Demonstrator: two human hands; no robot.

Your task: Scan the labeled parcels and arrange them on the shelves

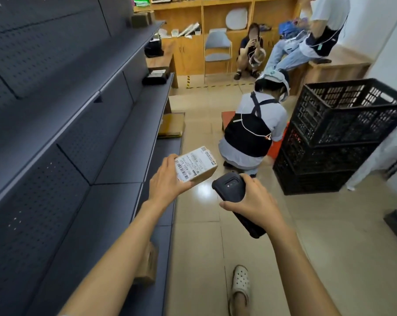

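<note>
Two hands are up in front of me over the tiled floor (215, 236). My left hand (167, 179) grips a small cardboard parcel (196, 164), fingers curled round its near end, white barcode label facing up. My right hand (253, 201) wraps around a black handheld scanner (231, 190), whose head sits just beside the parcel. Dark shelves (79, 124) run along my left; stacked black crates (334, 135) stand right.

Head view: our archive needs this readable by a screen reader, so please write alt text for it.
A person's left hand holds a small labeled parcel beside a black handheld scanner gripped in the right hand. Dark metal shelves run along the left, stacked black crates stand right, and another person crouches ahead.
</note>
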